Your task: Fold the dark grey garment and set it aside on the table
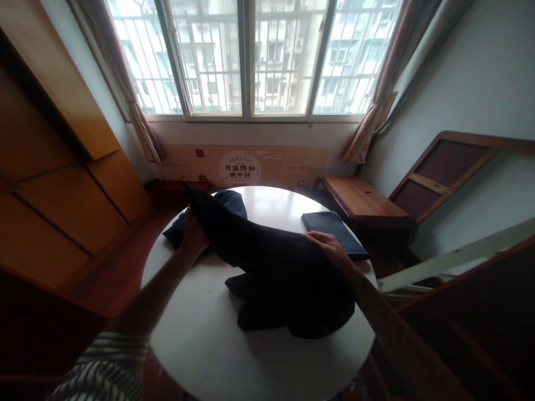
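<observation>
A dark garment (271, 267) is stretched between my two hands above a round white table (209, 345). My left hand (193, 233) is closed on one upper corner of the garment, at the left. My right hand (330, 248) grips the opposite upper edge at the right, fingers curled over the cloth. The garment's lower part hangs down and bunches on the tabletop. Behind it lies another crumpled dark blue cloth (228, 203). A neatly folded dark garment (334, 231) rests on the table's far right edge.
A low wooden bench (359, 197) stands right of the table, with a framed wooden panel (447, 172) leaning on the wall. Wooden cabinets (62, 184) fill the left side. A barred window (251, 55) with curtains and a printed board (238, 166) lie beyond.
</observation>
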A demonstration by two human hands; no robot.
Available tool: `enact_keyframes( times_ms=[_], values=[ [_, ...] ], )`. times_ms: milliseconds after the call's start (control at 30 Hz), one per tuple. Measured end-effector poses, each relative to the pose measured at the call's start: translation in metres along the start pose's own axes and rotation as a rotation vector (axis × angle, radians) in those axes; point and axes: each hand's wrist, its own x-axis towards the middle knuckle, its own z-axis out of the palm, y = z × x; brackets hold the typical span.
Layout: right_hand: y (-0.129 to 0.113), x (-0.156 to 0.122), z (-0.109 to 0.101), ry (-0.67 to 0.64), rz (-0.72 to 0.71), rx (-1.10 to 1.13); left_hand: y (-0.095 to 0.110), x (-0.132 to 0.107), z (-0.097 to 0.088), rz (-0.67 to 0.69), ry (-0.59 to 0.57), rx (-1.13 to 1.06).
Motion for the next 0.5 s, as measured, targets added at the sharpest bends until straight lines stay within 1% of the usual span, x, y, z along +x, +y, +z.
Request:
enact_keyframes(
  times_ms=[67,100,133,200,267,367,400,433,500],
  values=[
    [0.001,-0.005,0.001,0.022,0.009,-0.027,0.007,0.007,0.003,0.07,0.022,0.035],
    [0.002,-0.007,0.002,0.048,-0.014,-0.059,0.008,0.008,0.006,0.088,0.008,0.05],
    [0.001,-0.009,0.004,0.072,-0.047,-0.096,0.008,0.007,0.011,0.082,-0.031,0.055],
    [-0.002,-0.014,0.011,0.07,-0.111,-0.163,0.008,0.002,0.023,0.004,-0.137,0.003],
    [-0.01,-0.02,0.022,-0.03,-0.153,-0.216,0.007,-0.006,0.036,-0.106,-0.225,-0.094],
    [-0.023,-0.03,0.044,-0.249,-0.22,-0.32,0.008,-0.02,0.053,-0.194,-0.277,-0.17],
    [-0.026,-0.032,0.051,-0.283,-0.241,-0.36,0.008,-0.024,0.057,-0.203,-0.283,-0.175],
    [-0.028,-0.033,0.058,-0.288,-0.255,-0.397,0.008,-0.027,0.059,-0.206,-0.282,-0.173],
    [-0.028,-0.032,0.067,-0.246,-0.251,-0.451,0.009,-0.029,0.059,-0.198,-0.255,-0.157]
  ],
)
